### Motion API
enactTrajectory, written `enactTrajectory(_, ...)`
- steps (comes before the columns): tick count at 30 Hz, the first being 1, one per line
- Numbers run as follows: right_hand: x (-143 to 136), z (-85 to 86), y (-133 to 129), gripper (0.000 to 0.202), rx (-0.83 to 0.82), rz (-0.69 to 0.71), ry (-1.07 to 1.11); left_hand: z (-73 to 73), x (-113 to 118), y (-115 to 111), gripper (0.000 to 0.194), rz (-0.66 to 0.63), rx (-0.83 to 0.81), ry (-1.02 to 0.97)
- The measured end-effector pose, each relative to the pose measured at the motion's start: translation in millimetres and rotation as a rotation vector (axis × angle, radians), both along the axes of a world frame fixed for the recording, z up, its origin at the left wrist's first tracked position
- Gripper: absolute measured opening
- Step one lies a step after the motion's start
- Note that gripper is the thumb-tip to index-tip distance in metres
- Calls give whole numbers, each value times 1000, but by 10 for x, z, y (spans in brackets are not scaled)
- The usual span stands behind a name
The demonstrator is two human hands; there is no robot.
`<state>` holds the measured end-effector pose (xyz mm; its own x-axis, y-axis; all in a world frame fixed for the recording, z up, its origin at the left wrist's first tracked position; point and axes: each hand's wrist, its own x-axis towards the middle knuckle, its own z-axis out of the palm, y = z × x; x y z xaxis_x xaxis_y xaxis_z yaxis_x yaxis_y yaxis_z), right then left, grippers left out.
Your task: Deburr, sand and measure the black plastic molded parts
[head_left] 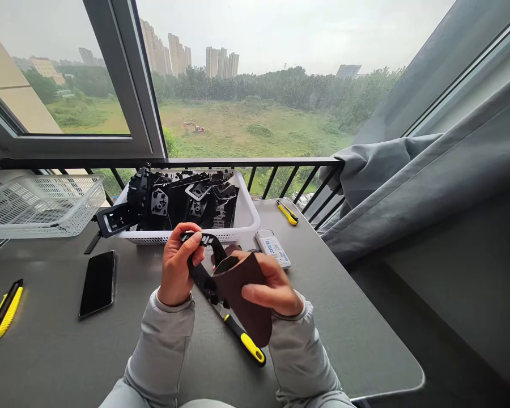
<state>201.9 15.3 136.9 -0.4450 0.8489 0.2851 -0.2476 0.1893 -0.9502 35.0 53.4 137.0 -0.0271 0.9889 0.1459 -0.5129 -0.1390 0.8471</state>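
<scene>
Black part (217, 248), above the tabletop (323, 323) between the hands, is pinched in the left hand (179, 263); the right hand (276, 286) is closed around a curled brown sheet (246, 303) at its four o'clock. From the part, a loaded white basket (249, 211) stands at eleven, a phone (97, 283) at nine, a yellow-black handle (244, 340) at five.

A left hand (179, 263) and a right hand (275, 286) — two in all — are holding one black part (200, 276) and one brown sheet (244, 294). Two white baskets (250, 212) are standing; one is holding many black pieces (141, 190), too tangled to count. One phone (97, 283), one white case (273, 249) and three yellow-and-black tools (288, 213) are lying on one table (331, 323).
</scene>
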Motion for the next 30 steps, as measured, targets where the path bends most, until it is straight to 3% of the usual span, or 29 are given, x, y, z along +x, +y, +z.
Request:
enactTrajectory(3, -54, 21, 18, 30, 97, 80, -55, 7, -1, 24, 20, 6, -28, -2)
enactTrajectory(8, -110, 38, 36, 24, 181, -14, -83, -37, -3, 37, 26, 199, 72, 153)
enactTrajectory(11, -116, 66, 25, 21, 280, -27, -151, -65, -10, 26, 27, 242, 100, 315)
enactTrajectory(18, -111, 93, 10, 17, 356, -17, -184, -65, -89, 16, 21, 80, 44, 355)
enactTrajectory(24, 62, 26, -22, 27, 152, -87, -88, 27, -137, 9, 32, -222, 55, 147)
enactTrajectory(30, 165, -1, 26, 28, 54, -29, -111, 91, -19, -50, 33, -171, -90, 99)
